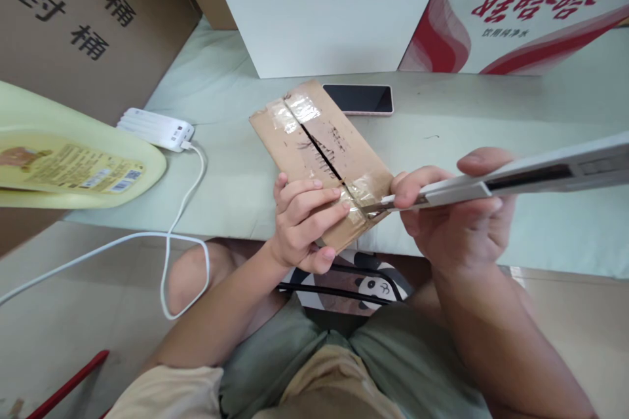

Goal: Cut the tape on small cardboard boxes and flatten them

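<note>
A small brown cardboard box (299, 144) with clear tape at both ends lies tilted on the pale green cloth. A dark gap runs along the middle of its top, between the flaps. My left hand (307, 219) grips the near left side of the box, fingers lying over its top. In my right hand (457, 209) is a white box cutter (457, 190), its fingers closed round the handle. The cutter's blade (376, 207) touches the taped near end of the seam. How deep the tip goes cannot be made out.
Behind the box lies a phone (361, 99). A white power bank (157, 129) with a looping cable (184, 200) and a yellow-green bottle (73, 157) are at left. White (324, 19), red-and-white (521, 19) and large brown (98, 26) cartons stand along the back.
</note>
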Action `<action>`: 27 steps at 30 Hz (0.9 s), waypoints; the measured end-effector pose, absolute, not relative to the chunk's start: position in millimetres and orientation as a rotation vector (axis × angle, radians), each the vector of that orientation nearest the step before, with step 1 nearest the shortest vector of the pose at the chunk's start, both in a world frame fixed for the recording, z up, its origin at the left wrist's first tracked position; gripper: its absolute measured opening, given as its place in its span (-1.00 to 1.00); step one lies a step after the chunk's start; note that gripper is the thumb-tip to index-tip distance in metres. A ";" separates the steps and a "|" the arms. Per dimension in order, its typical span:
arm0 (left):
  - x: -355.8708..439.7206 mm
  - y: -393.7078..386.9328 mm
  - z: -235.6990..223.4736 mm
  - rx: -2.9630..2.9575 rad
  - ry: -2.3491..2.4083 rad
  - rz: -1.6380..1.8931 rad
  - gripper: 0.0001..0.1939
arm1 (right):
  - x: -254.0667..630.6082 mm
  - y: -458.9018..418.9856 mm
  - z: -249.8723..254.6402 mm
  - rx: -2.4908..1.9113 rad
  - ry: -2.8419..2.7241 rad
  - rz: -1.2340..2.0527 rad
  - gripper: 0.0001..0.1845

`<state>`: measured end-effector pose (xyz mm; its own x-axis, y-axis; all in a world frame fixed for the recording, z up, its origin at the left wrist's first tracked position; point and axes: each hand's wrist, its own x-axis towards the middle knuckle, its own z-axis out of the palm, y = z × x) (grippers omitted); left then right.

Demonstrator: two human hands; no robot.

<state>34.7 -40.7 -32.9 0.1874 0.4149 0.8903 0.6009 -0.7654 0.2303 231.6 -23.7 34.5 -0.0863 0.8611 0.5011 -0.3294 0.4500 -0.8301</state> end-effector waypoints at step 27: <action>54.5 -69.3 -12.3 -2.486 -1.002 -1.620 -0.66 | 236.5 -13.3 30.6 -0.643 -1.333 0.939 -0.73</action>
